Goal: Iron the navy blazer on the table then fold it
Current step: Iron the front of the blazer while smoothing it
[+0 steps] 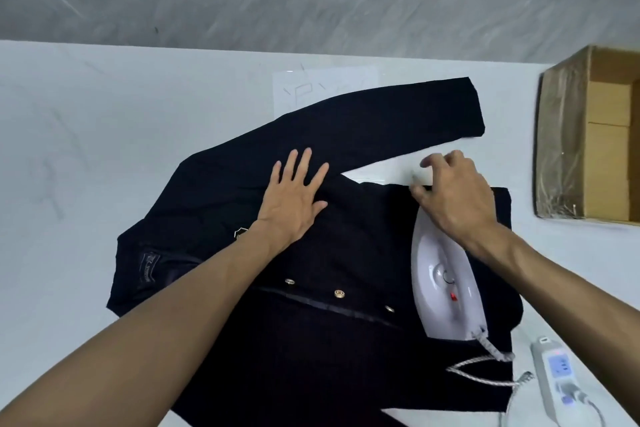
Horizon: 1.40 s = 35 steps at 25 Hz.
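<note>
The navy blazer (346,253) lies spread on the white table (104,149), front up with gold buttons showing, and one sleeve (398,118) stretches toward the far right. My left hand (294,198) rests flat on the blazer near the shoulder, fingers spread. My right hand (453,194) is curled at the blazer's far edge, thumb and fingers pinching the fabric just beyond the iron's tip. The white iron (446,281) lies on the blazer's right side, under my right wrist.
The iron's braided cord (485,367) runs to a white power strip (557,378) at the table's near right. An open cardboard box (595,139) stands at the right edge. A sheet of paper (322,87) lies under the sleeve.
</note>
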Available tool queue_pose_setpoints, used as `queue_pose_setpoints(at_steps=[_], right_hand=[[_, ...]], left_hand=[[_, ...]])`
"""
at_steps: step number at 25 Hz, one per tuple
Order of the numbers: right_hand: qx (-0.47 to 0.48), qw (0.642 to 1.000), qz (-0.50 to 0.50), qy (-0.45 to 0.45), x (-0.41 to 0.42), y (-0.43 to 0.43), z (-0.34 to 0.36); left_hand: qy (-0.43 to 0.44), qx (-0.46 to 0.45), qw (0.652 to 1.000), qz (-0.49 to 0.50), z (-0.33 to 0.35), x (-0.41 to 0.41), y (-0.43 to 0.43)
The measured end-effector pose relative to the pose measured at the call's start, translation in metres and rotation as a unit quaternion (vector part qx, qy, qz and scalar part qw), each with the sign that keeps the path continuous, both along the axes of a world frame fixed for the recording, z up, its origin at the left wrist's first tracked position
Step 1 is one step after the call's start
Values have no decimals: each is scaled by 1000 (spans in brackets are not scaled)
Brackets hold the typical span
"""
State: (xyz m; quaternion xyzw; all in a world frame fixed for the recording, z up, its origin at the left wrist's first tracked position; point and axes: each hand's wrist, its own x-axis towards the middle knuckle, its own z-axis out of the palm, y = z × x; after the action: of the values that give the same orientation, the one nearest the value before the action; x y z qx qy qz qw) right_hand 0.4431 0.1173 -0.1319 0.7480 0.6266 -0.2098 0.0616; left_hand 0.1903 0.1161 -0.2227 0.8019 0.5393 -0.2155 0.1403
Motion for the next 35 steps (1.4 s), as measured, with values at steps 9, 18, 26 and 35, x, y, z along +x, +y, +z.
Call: queue_pose_setpoints(at_steps=[9, 18, 26, 35], right_hand=[[-199, 968, -147, 47, 29, -122, 18], [37, 991, -2, 130, -38, -21, 48], [34, 955, 287, 59, -188, 32, -3], [55, 920, 386, -29, -245, 40, -28]], left_hand=[[-124, -13, 955, 269, 38, -8, -41], [-105, 86, 909, 395, 24, -79, -49], [-89, 61, 922, 372, -10, -130, -32], [-172, 200, 809, 525, -35, -130, -36]])
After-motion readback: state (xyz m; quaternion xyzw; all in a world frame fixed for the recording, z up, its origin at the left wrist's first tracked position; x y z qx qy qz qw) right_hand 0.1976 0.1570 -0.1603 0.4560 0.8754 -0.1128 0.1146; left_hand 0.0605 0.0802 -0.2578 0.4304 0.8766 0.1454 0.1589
